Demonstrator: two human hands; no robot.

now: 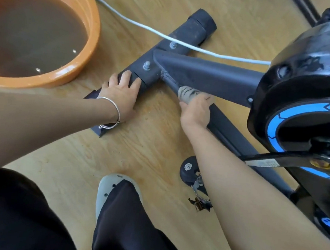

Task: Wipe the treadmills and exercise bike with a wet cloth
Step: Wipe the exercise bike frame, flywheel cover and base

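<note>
The exercise bike stands on the wooden floor, its dark grey frame running from a floor crossbar to the black flywheel housing with a blue ring on the right. My left hand rests flat on the near end of the crossbar, fingers spread, a silver bangle on the wrist. My right hand grips a grey striped cloth and presses it on the lower frame tube, just right of the crossbar joint.
An orange basin of murky brown water sits at the top left, close to the crossbar. A white cable lies across the crossbar. A pedal hangs by my right forearm. My foot in a grey shoe is below.
</note>
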